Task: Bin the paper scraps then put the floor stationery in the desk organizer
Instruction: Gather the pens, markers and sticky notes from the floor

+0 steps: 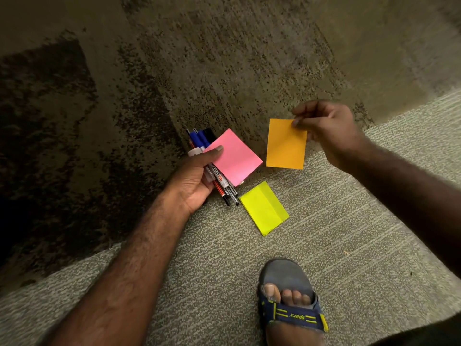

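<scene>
My left hand (193, 177) grips a bundle of pens and markers (219, 182) with a pink sticky-note pad (234, 158) held on top under the thumb. The blue and black pen caps stick out beyond the pad. My right hand (329, 131) pinches the top right corner of an orange sticky-note pad (285, 144), which hangs above the carpet. A yellow sticky-note pad (264, 208) lies flat on the light carpet, just below the pink pad and between my two arms.
The floor is carpet tiles: dark mottled ones (199, 71) farther off, a lighter striped one (349, 233) close by. A foot in a blue sandal (291, 303) stands on the light carpet near the bottom edge.
</scene>
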The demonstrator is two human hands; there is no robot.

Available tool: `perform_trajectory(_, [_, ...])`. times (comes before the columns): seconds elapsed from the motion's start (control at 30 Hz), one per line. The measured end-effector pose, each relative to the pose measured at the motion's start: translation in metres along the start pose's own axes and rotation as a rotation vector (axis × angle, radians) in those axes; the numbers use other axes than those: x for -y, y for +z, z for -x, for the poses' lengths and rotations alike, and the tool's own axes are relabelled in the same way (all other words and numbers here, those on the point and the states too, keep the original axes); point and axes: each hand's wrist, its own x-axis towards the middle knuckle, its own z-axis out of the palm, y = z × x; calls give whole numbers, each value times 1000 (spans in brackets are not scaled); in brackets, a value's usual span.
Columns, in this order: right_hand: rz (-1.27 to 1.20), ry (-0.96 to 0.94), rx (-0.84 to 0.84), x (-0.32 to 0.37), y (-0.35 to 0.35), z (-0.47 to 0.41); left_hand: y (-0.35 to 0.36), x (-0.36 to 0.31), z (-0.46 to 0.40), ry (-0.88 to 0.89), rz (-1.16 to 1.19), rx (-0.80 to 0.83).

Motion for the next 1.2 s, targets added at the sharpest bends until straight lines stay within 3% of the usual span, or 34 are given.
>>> perform_trajectory(0.2, [-98,-29,39,16,14,4,6,2,1,12,12,33])
perform_trajectory(0.5, [86,-72,128,6,49,17,16,6,10,-35,-37,44])
perform_trajectory(0.9, [146,-97,119,1,65,31,19,5,10,-27,-53,42])
perform_trajectory(1.2, [181,-13,94,-22,47,43,16,-5,12,-7,-65,-29])
